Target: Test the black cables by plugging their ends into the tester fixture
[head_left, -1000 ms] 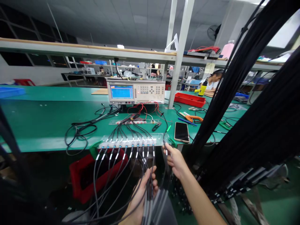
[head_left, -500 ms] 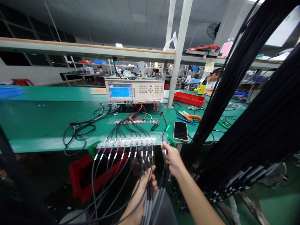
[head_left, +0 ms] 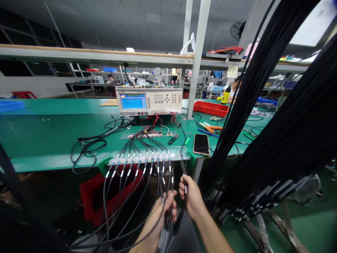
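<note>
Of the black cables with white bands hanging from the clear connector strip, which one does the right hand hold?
The rightmost black cable, pinched alone in the right hand; the others run down in a bundle into the left hand.

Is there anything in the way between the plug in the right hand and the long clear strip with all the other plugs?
Nothing visible blocks it. The right hand holds one cable plug just below the connector strip at the bench edge. Only open air lies between them. The other cables hang to the left, gathered in the left hand.
</note>
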